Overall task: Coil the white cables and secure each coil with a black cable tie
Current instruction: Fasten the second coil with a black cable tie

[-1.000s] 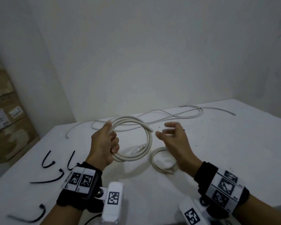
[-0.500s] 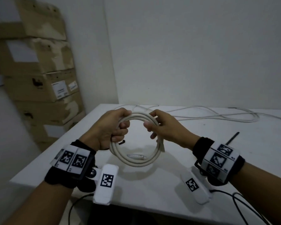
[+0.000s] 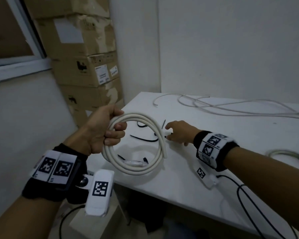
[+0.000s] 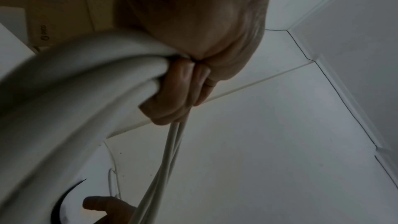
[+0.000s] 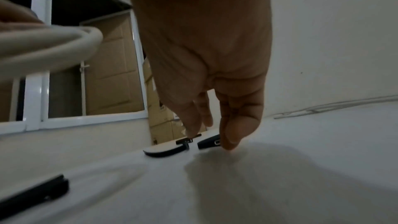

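My left hand [image 3: 109, 131] grips a white cable coil [image 3: 136, 171] of several loops and holds it upright above the table's near-left corner; the fingers [image 4: 172, 94] curl round the bundled cable [image 4: 75, 83]. My right hand [image 3: 167, 135] is just right of the coil, low over the table. Its thumb [image 5: 232, 135] and forefinger [image 5: 191, 125] touch down on a black cable tie [image 5: 208, 142] with a gap between them. More black ties [image 3: 143, 139] lie behind the coil. A loose white cable [image 3: 231, 107] sprawls at the back.
The white table [image 3: 214, 169] ends at its left edge close to the coil. Stacked cardboard boxes [image 3: 86, 71] stand against the wall at the left. Another coiled cable [image 3: 286, 154] lies at the far right. One black tie [image 5: 36, 195] lies near my right wrist.
My right hand has let go of the coil and dropped to the black ties on the table. My left hand still holds the coil. The view has swung left.
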`<action>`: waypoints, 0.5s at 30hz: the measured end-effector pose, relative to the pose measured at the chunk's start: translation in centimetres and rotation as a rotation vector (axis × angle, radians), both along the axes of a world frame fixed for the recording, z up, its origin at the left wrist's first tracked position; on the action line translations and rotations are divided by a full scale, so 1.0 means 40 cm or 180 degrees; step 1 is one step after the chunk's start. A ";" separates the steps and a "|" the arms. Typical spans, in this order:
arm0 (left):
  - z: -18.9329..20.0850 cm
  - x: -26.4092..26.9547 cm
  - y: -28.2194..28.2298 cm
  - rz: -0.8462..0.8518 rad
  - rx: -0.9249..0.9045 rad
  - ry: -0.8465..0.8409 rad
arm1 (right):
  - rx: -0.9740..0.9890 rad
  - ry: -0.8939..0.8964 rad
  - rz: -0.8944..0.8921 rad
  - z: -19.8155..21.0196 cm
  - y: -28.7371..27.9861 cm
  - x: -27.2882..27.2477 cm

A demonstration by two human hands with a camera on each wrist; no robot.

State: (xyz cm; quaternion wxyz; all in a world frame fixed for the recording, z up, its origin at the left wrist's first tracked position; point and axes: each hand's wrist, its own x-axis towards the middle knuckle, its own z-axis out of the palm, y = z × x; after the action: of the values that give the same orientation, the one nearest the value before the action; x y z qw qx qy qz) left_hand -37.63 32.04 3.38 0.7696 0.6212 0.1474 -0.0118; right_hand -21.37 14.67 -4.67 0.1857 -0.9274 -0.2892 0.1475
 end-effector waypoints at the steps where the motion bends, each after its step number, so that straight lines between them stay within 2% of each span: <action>1: -0.003 0.001 0.000 -0.0024 -0.0004 0.0012 | -0.0273 -0.0180 0.0104 -0.002 0.011 0.005; 5: -0.003 0.016 -0.018 -0.0208 -0.0037 0.0043 | -0.0995 -0.0725 0.0394 -0.015 0.026 0.026; 9: 0.003 0.043 -0.055 -0.0331 0.0001 0.0103 | -0.1045 -0.0816 0.0351 0.008 -0.049 0.018; 11: 0.007 0.060 -0.082 -0.0397 0.0045 0.0083 | -0.0602 -0.0796 0.0201 0.048 -0.124 -0.006; 13: 0.014 0.080 -0.114 -0.0463 0.0051 0.0050 | 0.0131 -0.0780 0.0035 0.103 -0.206 -0.033; 15: 0.019 0.104 -0.153 -0.0539 0.0098 0.0048 | 0.0520 -0.1360 0.0152 0.163 -0.290 -0.070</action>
State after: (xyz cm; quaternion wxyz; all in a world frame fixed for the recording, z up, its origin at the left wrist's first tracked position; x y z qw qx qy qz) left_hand -33.49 25.92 4.13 0.7550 0.6431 0.1003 -0.0791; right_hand -24.19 3.06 1.84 0.1911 -0.9124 -0.3548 -0.0718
